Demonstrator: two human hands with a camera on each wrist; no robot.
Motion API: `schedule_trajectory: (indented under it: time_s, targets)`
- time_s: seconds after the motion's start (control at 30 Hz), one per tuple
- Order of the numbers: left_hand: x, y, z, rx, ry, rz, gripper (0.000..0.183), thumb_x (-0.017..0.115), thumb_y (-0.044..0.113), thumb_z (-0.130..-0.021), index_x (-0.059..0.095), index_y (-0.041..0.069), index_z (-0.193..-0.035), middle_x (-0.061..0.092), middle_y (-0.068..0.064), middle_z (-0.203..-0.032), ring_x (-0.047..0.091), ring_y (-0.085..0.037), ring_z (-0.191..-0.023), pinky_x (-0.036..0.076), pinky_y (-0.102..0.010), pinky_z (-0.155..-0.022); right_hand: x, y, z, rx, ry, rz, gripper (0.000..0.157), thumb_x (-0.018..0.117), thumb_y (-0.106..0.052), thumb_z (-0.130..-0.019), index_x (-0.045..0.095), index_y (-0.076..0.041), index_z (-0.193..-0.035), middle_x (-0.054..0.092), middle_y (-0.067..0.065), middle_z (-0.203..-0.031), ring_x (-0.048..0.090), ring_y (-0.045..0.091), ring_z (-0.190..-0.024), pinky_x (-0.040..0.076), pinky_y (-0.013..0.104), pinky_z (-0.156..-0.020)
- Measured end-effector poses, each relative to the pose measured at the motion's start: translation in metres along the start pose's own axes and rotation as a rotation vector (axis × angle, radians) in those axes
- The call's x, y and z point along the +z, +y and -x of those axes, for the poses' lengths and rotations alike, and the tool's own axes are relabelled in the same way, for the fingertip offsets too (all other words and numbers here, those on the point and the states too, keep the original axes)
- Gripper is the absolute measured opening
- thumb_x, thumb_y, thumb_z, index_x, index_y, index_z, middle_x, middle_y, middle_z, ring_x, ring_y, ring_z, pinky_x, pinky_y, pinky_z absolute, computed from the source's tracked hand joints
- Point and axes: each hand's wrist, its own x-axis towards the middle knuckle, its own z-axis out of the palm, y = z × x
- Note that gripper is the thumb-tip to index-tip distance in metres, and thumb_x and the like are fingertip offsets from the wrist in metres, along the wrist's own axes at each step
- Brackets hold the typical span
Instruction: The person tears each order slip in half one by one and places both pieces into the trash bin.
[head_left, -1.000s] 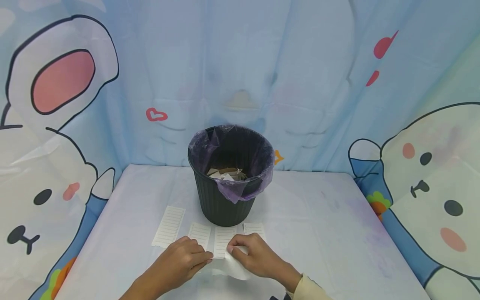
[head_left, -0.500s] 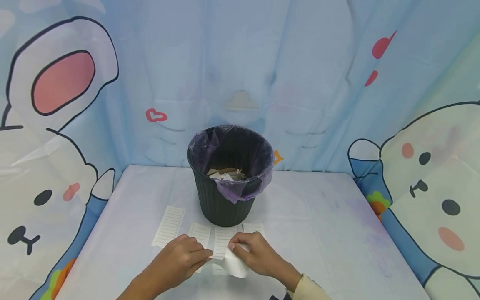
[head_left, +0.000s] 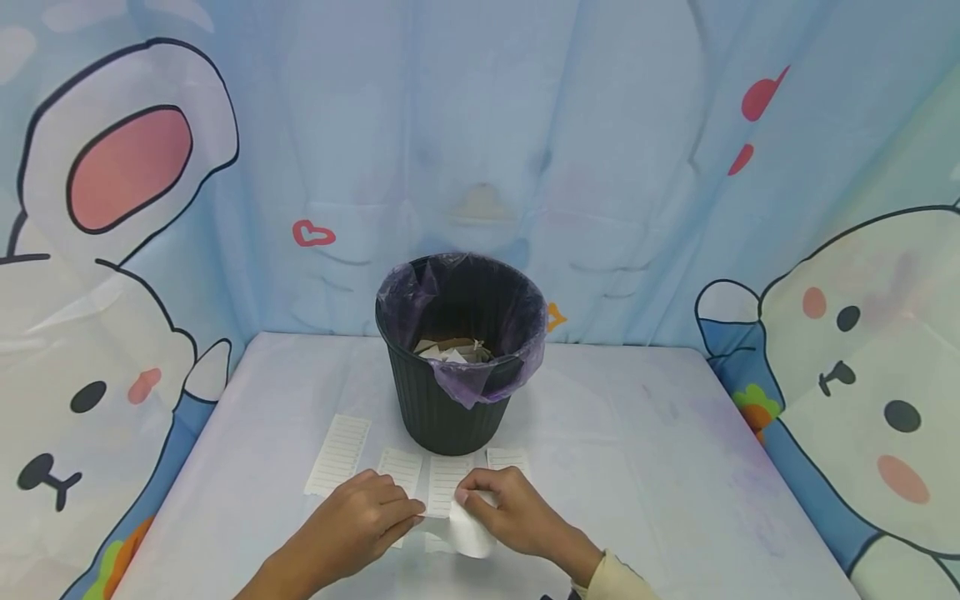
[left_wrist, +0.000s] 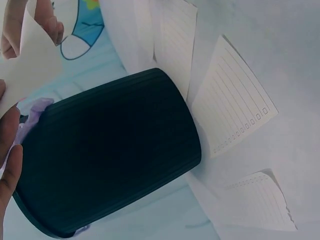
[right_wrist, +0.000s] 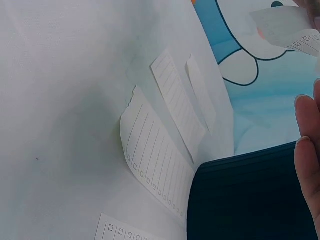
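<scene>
I have both grips pinching paper. Left hand [head_left: 367, 518]: grip pinches the left side of the held sheet [head_left: 474, 535], thumb and fingers together. Right hand [head_left: 519, 514]: grip pinches the same sheet, thumb against curled index finger. Held sheet is up off the counter [head_left: 645, 475], its white part hanging by the right hand; on my right wrist feed I get a printed bit with small boxes.

4 lined sheets lie on the counter. Leftmost sheet [head_left: 339, 455] is nearest the left edge; second sheet [head_left: 400, 468] and third sheet [head_left: 448, 479] sit side by side beyond the hands; rightmost sheet [head_left: 508, 458] is partly hidden behind the right hand.

Black bin [head_left: 450, 421] stands upright near the far edge, slightly left of its middle, purple liner [head_left: 480, 390] folded over the rim, scraps [head_left: 456, 350] inside. Cartoon backdrop [head_left: 480, 125] hangs behind the far edge. Cream sleeve [head_left: 615, 579] on the right arm.
</scene>
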Motion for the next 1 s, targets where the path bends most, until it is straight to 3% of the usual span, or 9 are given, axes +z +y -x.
schedule_trajectory:
  time_s: [0.47, 1.0]
  targets:
    - [-0.0029, 0.0008, -0.0002, 0.014, 0.012, 0.005, 0.019, 0.086, 0.016, -0.075, 0.076, 0.019, -0.091, 0.067, 0.014, -0.077, 0.057, -0.001, -0.072, 0.047, -0.016, -0.069, -0.0004, 0.0080, -0.0005, -0.007, 0.048, 0.031, 0.015, 0.063, -0.017, -0.100, 0.073, -0.011, -0.090, 0.076, 0.001, -0.089, 0.062, 0.000, -0.078, 0.054, 0.021, -0.067]
    - [-0.0084, 0.0020, -0.0030, 0.019, 0.026, 0.012, 0.013, 0.082, 0.019, -0.080, 0.076, 0.019, -0.092, 0.068, 0.014, -0.077, 0.053, -0.001, -0.069, 0.044, -0.014, -0.066, -0.0028, 0.0041, -0.0021, -0.004, 0.062, -0.012, 0.016, 0.064, -0.017, -0.100, 0.074, -0.008, -0.092, 0.076, 0.005, -0.089, 0.062, 0.002, -0.077, 0.056, 0.022, -0.065]
